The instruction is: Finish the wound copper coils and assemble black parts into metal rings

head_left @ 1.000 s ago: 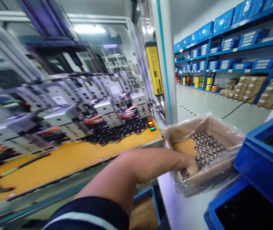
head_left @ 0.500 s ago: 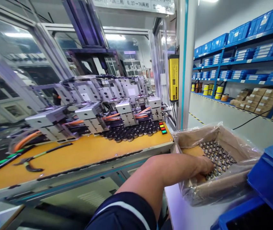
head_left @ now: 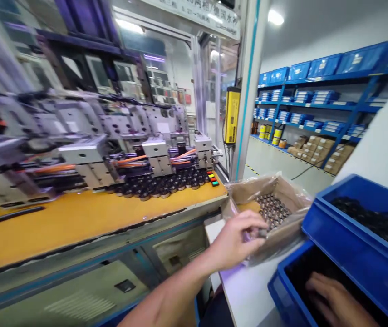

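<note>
My left hand (head_left: 243, 238) is over the near wall of a plastic-lined cardboard box (head_left: 284, 231), its fingers closed on a small metallic part (head_left: 262, 233) that is slightly blurred. Inside the box, rows of small round metal parts (head_left: 273, 211) lie beside a yellowish sheet. My right hand (head_left: 331, 295) reaches down into the lower blue bin (head_left: 284, 295). Its fingers are curled, with the tips lost in the bin's dark interior, so what they touch cannot be made out. An upper blue bin (head_left: 323, 206) holds a heap of small black parts (head_left: 367, 218).
A machine (head_left: 159, 154) with metal blocks and orange tubes stands on a yellow bench top (head_left: 105, 213). Several black round parts (head_left: 163, 185) are clustered there beside coloured buttons (head_left: 213, 178). An upright post (head_left: 246, 91) stands behind the box; blue shelves (head_left: 312, 79) are farther right.
My left hand has come up from among the parts in the box and moved left, now with a small metallic part. The view has turned right; my right hand now shows in the lower bin.
</note>
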`<state>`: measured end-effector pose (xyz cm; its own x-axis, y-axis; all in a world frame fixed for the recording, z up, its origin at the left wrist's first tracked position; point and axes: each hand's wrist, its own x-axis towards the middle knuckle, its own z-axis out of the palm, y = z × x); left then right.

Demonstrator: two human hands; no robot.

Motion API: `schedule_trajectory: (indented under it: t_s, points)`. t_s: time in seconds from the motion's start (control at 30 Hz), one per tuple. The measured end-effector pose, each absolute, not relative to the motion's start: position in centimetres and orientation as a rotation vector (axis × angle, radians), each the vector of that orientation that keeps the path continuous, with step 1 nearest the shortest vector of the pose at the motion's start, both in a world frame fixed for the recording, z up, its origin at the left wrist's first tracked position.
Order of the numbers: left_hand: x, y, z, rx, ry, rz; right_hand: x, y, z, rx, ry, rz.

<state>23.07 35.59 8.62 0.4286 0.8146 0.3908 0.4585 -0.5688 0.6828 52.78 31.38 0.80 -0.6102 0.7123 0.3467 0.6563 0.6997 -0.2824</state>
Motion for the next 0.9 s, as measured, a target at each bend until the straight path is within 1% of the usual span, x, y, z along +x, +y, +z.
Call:
schedule_trajectory:
  t_s: [0.03, 0.13, 0.2, 0.3, 0.37, 0.43, 0.5, 0.6, 0.73, 0.9]
  points:
    - [22.0, 33.3, 8.0, 2.01, 1.003, 1.13, 52.7, 31.4, 0.6, -1.088, -2.482, 0.192]
    - [19.8, 28.0, 6.1, 1.648, 0.919, 1.304, 52.3, 31.3, 0.4, -1.213, -2.428, 0.223]
    - [19.3, 25.9, 5.6, 1.555, 0.922, 1.336, 51.6, 31.2, 1.0, -1.227, -2.358, 0.203]
    - [19.0, 24.1, 5.7, 1.501, 0.883, 1.349, 49.3, 30.7, 3.5, -1.211, -2.282, 0.16]
    - [18.8, 23.4, 5.8, 1.461, 0.837, 1.359, 46.8, 29.5, 5.8, -1.107, -2.219, 0.146]
    - [18.6, 22.5, 5.7, 1.39, 0.806, 1.36, 43.8, 27.6, 7.9, -0.904, -2.146, 0.167]
    - [18.5, 21.5, 5.4, 1.295, 0.772, 1.339, 41.1, 25.4, 8.9, -0.731, -2.136, 0.219]
    - [18.7, 19.9, 4.9, 1.208, 0.748, 1.323, 38.8, 22.7, 8.5, -0.581, -2.19, 0.28]
    - [18.9, 18.5, 4.7, 1.271, 0.774, 1.341, 38.5, 21.7, 6.9, -0.58, -2.173, 0.343]
    - [18.9, 18.4, 4.4, 1.294, 0.817, 1.404, 39.2, 21.7, 6.9, -0.551, -2.163, 0.352]
